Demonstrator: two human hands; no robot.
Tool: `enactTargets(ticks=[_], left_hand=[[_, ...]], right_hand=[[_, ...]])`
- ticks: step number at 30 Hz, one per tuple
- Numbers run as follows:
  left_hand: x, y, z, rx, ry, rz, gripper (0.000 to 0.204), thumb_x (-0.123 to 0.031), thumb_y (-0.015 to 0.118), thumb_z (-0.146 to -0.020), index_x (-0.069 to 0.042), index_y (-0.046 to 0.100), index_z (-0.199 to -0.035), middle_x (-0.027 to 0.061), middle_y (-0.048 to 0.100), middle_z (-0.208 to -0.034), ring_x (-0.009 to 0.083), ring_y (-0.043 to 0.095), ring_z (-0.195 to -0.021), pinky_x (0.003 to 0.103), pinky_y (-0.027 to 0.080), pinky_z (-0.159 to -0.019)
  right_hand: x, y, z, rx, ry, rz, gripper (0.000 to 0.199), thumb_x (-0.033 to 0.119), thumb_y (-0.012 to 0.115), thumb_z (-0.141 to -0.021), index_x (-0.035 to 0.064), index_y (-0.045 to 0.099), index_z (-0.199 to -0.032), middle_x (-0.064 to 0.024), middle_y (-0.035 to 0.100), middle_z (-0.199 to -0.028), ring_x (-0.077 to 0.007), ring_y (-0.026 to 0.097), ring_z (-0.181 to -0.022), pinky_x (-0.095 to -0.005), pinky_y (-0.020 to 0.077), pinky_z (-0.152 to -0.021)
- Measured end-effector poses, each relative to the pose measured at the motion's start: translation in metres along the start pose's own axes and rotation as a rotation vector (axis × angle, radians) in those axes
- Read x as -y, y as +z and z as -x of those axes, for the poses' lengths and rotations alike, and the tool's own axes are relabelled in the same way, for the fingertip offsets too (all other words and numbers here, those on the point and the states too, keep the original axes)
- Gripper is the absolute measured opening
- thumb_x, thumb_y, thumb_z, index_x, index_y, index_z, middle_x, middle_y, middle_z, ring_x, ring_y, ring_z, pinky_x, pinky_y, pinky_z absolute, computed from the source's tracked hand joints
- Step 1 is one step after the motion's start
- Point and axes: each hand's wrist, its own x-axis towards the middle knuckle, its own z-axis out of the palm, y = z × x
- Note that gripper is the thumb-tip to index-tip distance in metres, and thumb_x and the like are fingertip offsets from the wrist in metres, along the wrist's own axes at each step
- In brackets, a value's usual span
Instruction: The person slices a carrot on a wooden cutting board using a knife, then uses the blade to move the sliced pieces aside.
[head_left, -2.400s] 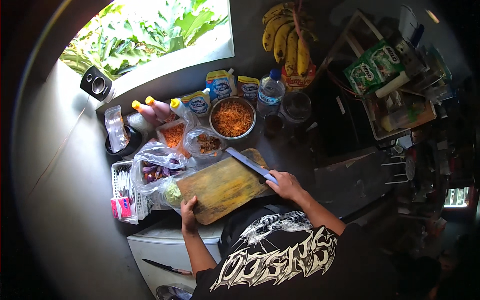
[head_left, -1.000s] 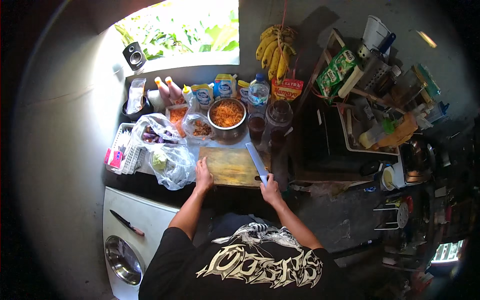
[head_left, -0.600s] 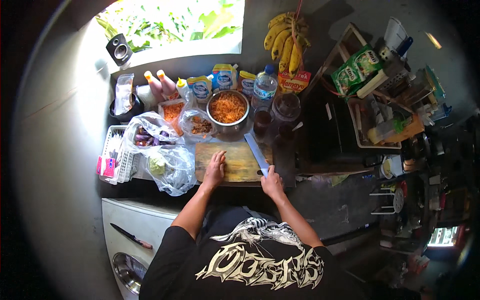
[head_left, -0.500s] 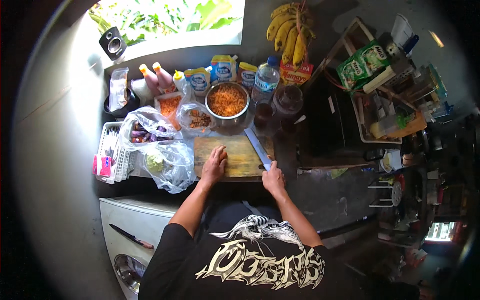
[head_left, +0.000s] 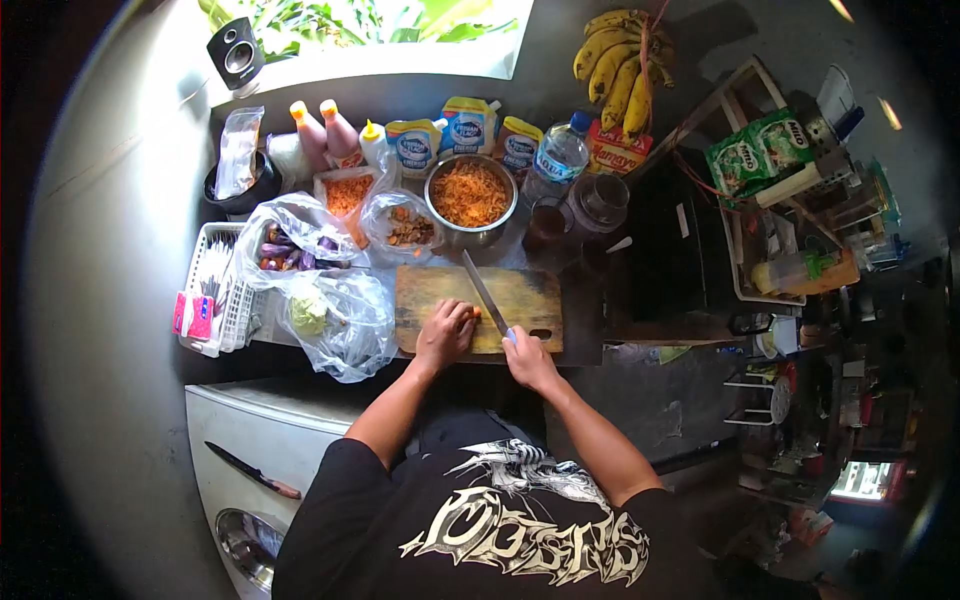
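Observation:
My left hand [head_left: 447, 332] presses down on the wooden cutting board [head_left: 420, 285], fingers curled round a piece of carrot [head_left: 476, 312]; only its orange end shows. Close to that end, on its right, is the long blade of a knife [head_left: 484, 288]. The tip points away from me toward the metal bowl. My right hand [head_left: 528, 358] is closed round the knife's bluish handle at the board's near right edge. Behind the board stands the metal bowl [head_left: 471, 233], full of orange shreds [head_left: 468, 193].
Left of the board lie plastic bags with purple vegetables [head_left: 295, 252] and a pale green cabbage [head_left: 308, 315]. Behind are sauce bottles [head_left: 340, 135], pouches [head_left: 412, 148], a water bottle [head_left: 556, 162] and dark cups [head_left: 547, 225]. Another knife [head_left: 250, 468] lies on the white appliance [head_left: 215, 425].
My right hand has brought the knife leftward across the board to the carrot and turned its blade more on edge. The carrot's end now shows past my left fingers. The whole view has shifted slightly.

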Motion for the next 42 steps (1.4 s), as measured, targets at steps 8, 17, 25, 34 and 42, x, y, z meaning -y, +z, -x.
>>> enactTargets(ticks=[8, 17, 25, 34, 42], left_hand=[[0.017, -0.007, 0.003, 0.046, 0.127, -0.091, 0.019, -0.009, 0.068, -0.086, -0.004, 0.063, -0.104, 0.0139, 0.061, -0.099, 0.0353, 0.057, -0.094, 0.043, 0.049, -0.084], [0.026, -0.031, -0.004, 0.131, 0.184, -0.067, 0.020, -0.011, 0.068, -0.085, -0.004, 0.064, -0.104, 0.0127, 0.061, -0.100, 0.0342, 0.057, -0.096, 0.042, 0.049, -0.085], [0.014, -0.027, -0.004, 0.099, 0.143, -0.099, 0.023, -0.011, 0.067, -0.085, -0.008, 0.065, -0.107, 0.0107, 0.061, -0.098, 0.0299, 0.058, -0.092, 0.040, 0.051, -0.083], [0.025, -0.022, 0.001, 0.103, 0.156, -0.088, 0.024, -0.012, 0.066, -0.085, -0.008, 0.064, -0.109, 0.0110, 0.061, -0.097, 0.0301, 0.058, -0.091, 0.040, 0.050, -0.082], [0.018, -0.031, -0.002, 0.083, 0.125, 0.007, 0.023, -0.007, 0.068, -0.084, -0.005, 0.064, -0.106, 0.0121, 0.061, -0.099, 0.0325, 0.059, -0.093, 0.041, 0.050, -0.082]], right_hand=[[0.049, 0.003, 0.003, -0.044, 0.088, 0.124, 0.033, 0.029, 0.053, -0.093, -0.0015, 0.063, -0.097, -0.0315, 0.067, -0.091, -0.0507, 0.064, -0.092, -0.0580, 0.0487, -0.083], [0.078, 0.026, 0.016, -0.126, 0.167, 0.114, 0.037, 0.035, 0.049, -0.099, 0.0008, 0.063, -0.098, -0.0293, 0.069, -0.087, -0.0484, 0.067, -0.085, -0.0578, 0.0524, -0.079], [0.077, 0.049, 0.021, -0.186, 0.091, 0.237, 0.030, 0.032, 0.048, -0.101, 0.0040, 0.058, -0.097, -0.0255, 0.069, -0.079, -0.0463, 0.069, -0.075, -0.0572, 0.0549, -0.069], [0.091, 0.048, 0.019, -0.127, 0.124, 0.338, 0.027, 0.027, 0.047, -0.102, 0.0008, 0.054, -0.098, -0.0248, 0.070, -0.080, -0.0442, 0.070, -0.079, -0.0556, 0.0557, -0.071], [0.090, 0.057, 0.016, -0.137, 0.122, 0.366, 0.025, 0.023, 0.046, -0.102, -0.0002, 0.054, -0.098, -0.0250, 0.070, -0.080, -0.0432, 0.071, -0.078, -0.0529, 0.0578, -0.069]])
